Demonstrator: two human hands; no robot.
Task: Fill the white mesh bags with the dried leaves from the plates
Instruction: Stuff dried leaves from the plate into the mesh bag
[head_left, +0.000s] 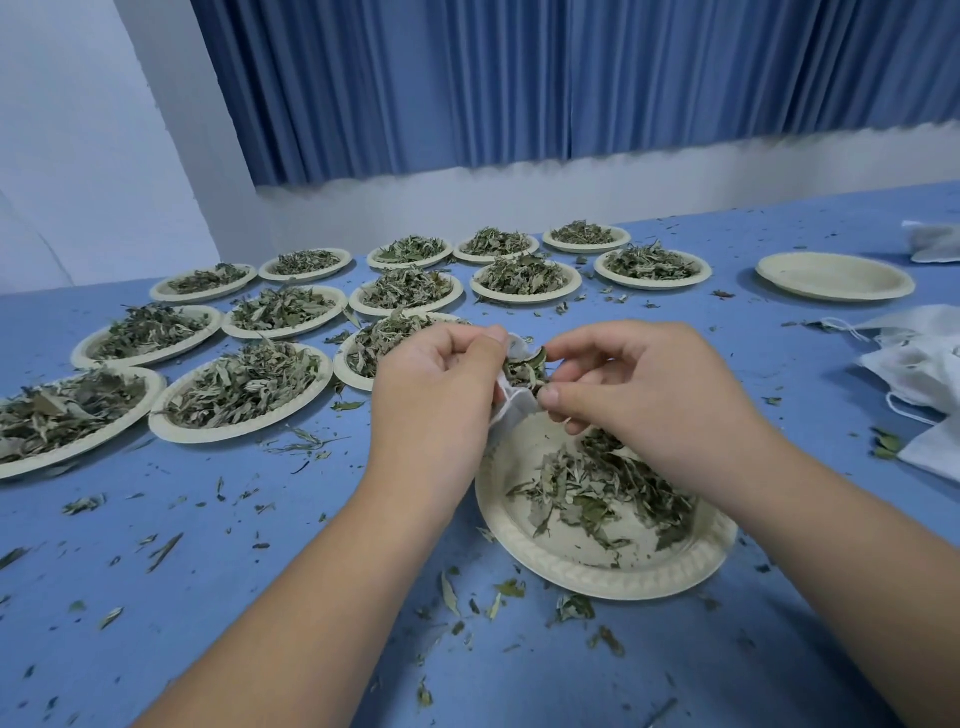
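Frame centre: left hand (441, 376) pinches the white mesh bag (511, 409) by its mouth, directly over the part-emptied plate (582, 577), likely so spills land back. Right hand (641, 387) pinches dried leaves (527, 370), feeding them in.

Loaded plates (244, 389) block your left and far side, a heap of bags (919, 364) your right; the near worktop (208, 597) lies open, only leaf bits (166, 551).

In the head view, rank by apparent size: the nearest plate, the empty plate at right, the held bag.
1. nearest plate
2. empty plate; farther away, so true sizes may match
3. held mesh bag, partly hidden
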